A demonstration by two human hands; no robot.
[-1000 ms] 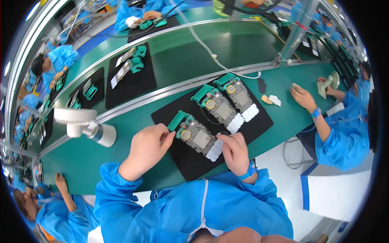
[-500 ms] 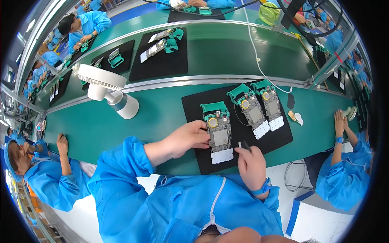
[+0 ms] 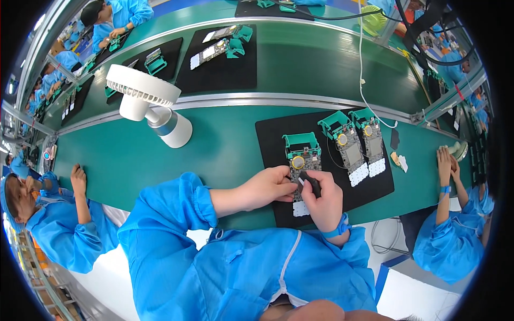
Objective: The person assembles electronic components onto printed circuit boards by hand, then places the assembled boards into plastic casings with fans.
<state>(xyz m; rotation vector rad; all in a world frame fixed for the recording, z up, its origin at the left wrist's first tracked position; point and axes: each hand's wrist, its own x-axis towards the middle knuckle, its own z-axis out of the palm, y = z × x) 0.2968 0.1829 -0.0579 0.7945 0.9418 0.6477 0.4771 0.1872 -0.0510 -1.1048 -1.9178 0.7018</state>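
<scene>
A circuit board [image 3: 306, 162] lies on a black mat [image 3: 273, 152] in front of me, with a green plastic frame [image 3: 301, 141] at its far end. It carries a round yellow-rimmed part [image 3: 297, 162] and a white dotted pad at its near end. My left hand [image 3: 265, 188] grips the board's left edge, thumb and fingers closed. Over the board's lower half, my right hand [image 3: 324, 203] is closed around a short black tool [image 3: 312, 183] with a whitish tip. My hands cover much of the board's middle. Two similar boards [image 3: 352, 153] [image 3: 374, 144] lie to the right on the mat.
A white fan [image 3: 174, 128] stands left of the mat. A white cable [image 3: 362, 85] hangs down behind the boards. Small scraps [image 3: 398, 159] lie right of the mat. Past a metal rail [image 3: 235, 100], more boards rest on another mat [image 3: 235, 72]. People sit on both sides.
My right hand has brought the black tool from beside the board to over it, near my left hand. The whole view has shifted slightly, so the table appears farther right.
</scene>
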